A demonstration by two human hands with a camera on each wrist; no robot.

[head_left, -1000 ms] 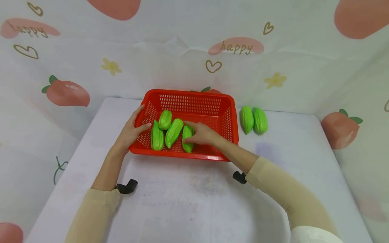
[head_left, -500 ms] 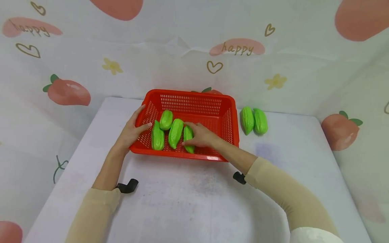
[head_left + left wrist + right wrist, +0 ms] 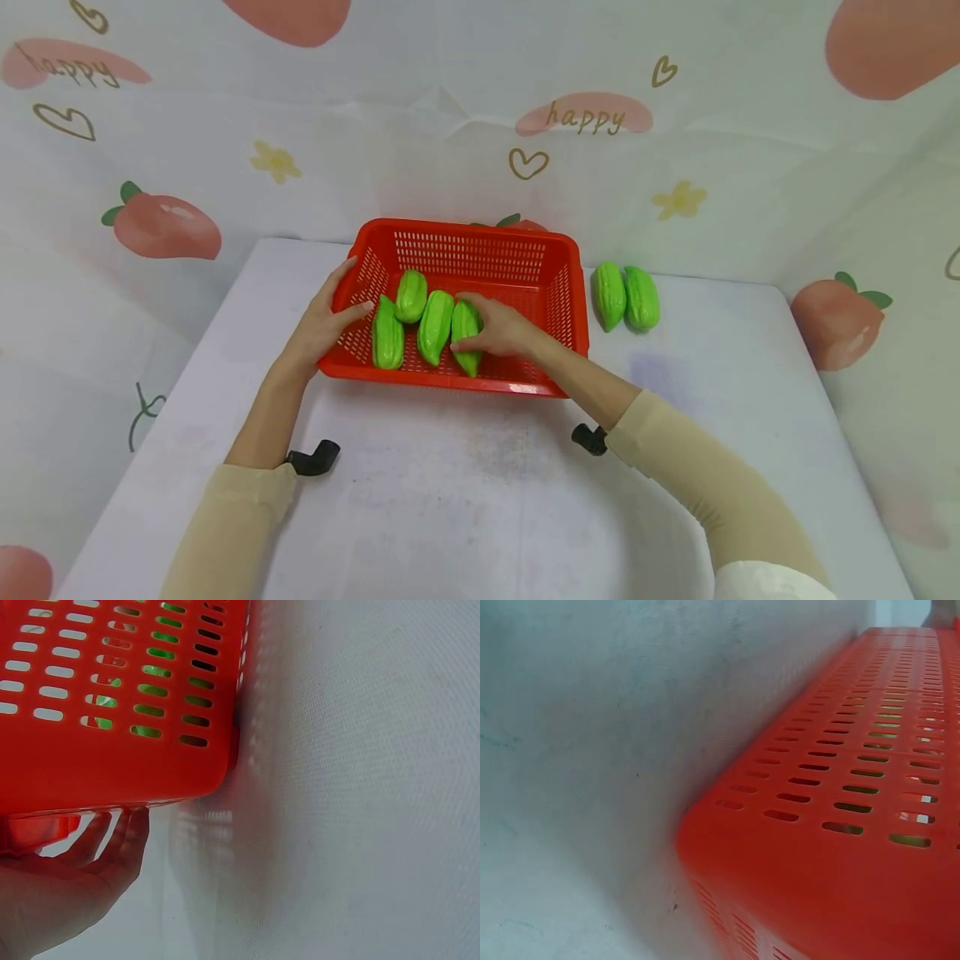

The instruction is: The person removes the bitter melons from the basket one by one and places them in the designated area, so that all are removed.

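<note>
A red plastic basket [image 3: 465, 382] with slotted walls holds several bright green, ridged bitter melons, among them one at the left [image 3: 387, 337], a shorter one behind it [image 3: 411, 297] and one in the middle [image 3: 435, 327]. My left hand [image 3: 318, 329] grips the basket's left rim, thumb inside and fingers outside; the left wrist view shows those fingers [image 3: 124, 844] under the rim. My right hand [image 3: 504, 327] reaches over the front right and holds the rightmost bitter melon [image 3: 467, 321] between thumb and fingers. Basket walls fill the right wrist view and hide that hand.
Two more bitter melons, one nearer the basket [image 3: 610, 295] and one beside it [image 3: 642, 298], lie right of the basket on the white table [image 3: 465, 500]. Behind the table hangs a printed cloth [image 3: 420, 125]. A black wrist mount [image 3: 315, 458] shows near the left sleeve.
The middle bitter melon has shifted slightly right and turned, its tip now toward the front right. The one in my right hand has turned and moved slightly right too. My left hand stays on the rim.
</note>
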